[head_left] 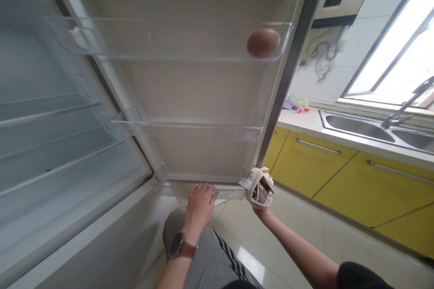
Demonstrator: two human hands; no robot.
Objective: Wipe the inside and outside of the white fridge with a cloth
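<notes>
My right hand [260,212] holds a bunched cloth [260,188], left hand [200,201] on the bottom door shelf [231,194], grip unclear; probably wiping, next needs steadying.

The lone view comes from the person's head, looking forward and down at the inner face of the opened refrigerator door [190,88], near enough to fill the middle. The left hand [200,198] and right hand [261,213] show by its bottom edge; the table [300,122] lies farther off, rightward.
</notes>
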